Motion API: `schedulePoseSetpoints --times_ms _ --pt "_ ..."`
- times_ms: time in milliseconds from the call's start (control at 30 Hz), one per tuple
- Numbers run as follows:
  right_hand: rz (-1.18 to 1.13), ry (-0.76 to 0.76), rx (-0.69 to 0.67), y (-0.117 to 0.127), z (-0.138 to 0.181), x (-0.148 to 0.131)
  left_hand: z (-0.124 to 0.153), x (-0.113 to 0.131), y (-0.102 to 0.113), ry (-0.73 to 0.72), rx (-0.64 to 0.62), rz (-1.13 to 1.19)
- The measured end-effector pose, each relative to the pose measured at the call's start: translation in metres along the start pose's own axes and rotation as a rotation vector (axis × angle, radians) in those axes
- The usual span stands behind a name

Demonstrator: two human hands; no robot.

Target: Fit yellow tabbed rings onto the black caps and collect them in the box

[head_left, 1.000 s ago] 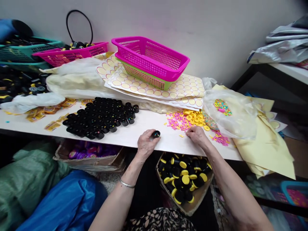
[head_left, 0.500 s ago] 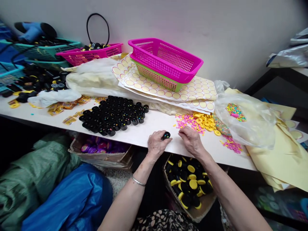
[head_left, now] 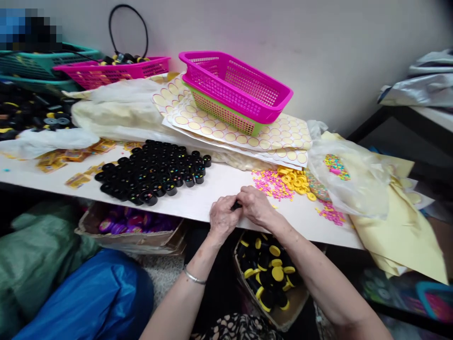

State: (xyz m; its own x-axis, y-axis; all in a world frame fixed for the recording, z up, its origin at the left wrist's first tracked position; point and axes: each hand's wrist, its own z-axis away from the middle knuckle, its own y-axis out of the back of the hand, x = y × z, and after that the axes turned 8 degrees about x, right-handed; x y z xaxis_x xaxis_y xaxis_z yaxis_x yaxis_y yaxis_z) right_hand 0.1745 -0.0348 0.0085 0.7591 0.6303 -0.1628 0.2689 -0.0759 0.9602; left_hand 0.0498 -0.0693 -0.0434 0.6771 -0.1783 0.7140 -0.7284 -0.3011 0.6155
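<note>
My left hand [head_left: 223, 215] is closed round a small black cup [head_left: 236, 205], mostly hidden by the fingers. Right against it, my right hand [head_left: 252, 204] has its fingers pinched together over the cup's opening; what they hold, if anything, is hidden. Left of my hands stand many black cups [head_left: 155, 172] in a tight group, with small coloured bits inside several of them. To the right lie scattered pink and yellow beads [head_left: 272, 183] and a heap of yellow rings [head_left: 294, 179].
Stacked magenta and green baskets [head_left: 237, 87] rest on sticker sheets [head_left: 219, 134] at the back. A clear bag [head_left: 357, 184] with coloured beads lies right. Below the table edge are a box of yellow-capped black pieces [head_left: 271, 274] and a box of purple pieces [head_left: 130, 222].
My right hand has moved left from beside the beads and now meets my left hand at the black cup. The whole view has shifted slightly.
</note>
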Motion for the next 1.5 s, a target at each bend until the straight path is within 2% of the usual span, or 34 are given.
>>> schedulePoseSetpoints --times_ms 100,200,300,367,433,500,567,667,767,833,900,1000,1067,1167,1267,1367,1500 --pt "0.059 -0.005 -0.067 0.003 -0.005 -0.007 -0.002 -0.002 -0.001 0.004 0.007 0.028" --pt "-0.001 -0.087 -0.037 0.000 -0.005 -0.008 -0.004 -0.005 -0.003 -0.009 0.010 0.029" --pt "-0.262 -0.188 0.066 -0.005 0.002 0.003 -0.005 -0.008 -0.006 -0.024 0.024 -0.013" --pt "-0.459 -0.233 0.167 -0.005 0.013 0.021 -0.005 -0.009 -0.007 -0.031 0.054 -0.039" --pt "-0.487 -0.351 0.327 -0.003 0.028 0.046 -0.004 -0.009 -0.008 -0.040 0.078 -0.045" --pt "-0.272 -0.572 0.504 0.001 0.047 0.075 -0.004 -0.009 -0.009 -0.045 0.089 -0.037" --pt "0.057 -0.742 0.555 0.003 0.065 0.105 -0.003 -0.009 -0.009 -0.038 0.094 -0.027" --pt "0.365 -0.729 0.468 0.000 0.085 0.139 -0.003 -0.012 -0.010 -0.019 0.102 -0.006" --pt "0.403 -0.617 0.401 -0.005 0.093 0.156 -0.002 -0.015 -0.012 0.012 0.115 0.022" --pt "0.341 -0.555 0.432 -0.005 0.094 0.159 -0.002 -0.016 -0.013 0.040 0.123 0.045" --pt "0.229 -0.552 0.540 -0.003 0.093 0.157 -0.001 -0.017 -0.013 0.057 0.116 0.063" --pt "-0.112 -0.713 0.746 0.003 0.092 0.144 -0.001 -0.019 -0.012 0.065 0.087 0.080" --pt "-0.460 -0.883 0.785 0.004 0.093 0.128 0.000 -0.020 -0.009 0.066 0.080 0.126" --pt "-0.863 -1.051 0.673 -0.001 0.097 0.100 -0.001 -0.021 -0.002 0.079 0.073 0.290" --pt "-0.943 -1.079 0.500 -0.006 0.103 0.080 -0.001 -0.022 0.007 0.115 0.039 0.430" --pt "-0.643 -0.985 0.386 -0.005 0.107 0.071 -0.003 -0.022 0.012 0.133 -0.018 0.458" --pt "-0.161 -0.843 0.231 0.002 0.109 0.066 -0.008 -0.021 0.005 0.150 -0.034 0.306"
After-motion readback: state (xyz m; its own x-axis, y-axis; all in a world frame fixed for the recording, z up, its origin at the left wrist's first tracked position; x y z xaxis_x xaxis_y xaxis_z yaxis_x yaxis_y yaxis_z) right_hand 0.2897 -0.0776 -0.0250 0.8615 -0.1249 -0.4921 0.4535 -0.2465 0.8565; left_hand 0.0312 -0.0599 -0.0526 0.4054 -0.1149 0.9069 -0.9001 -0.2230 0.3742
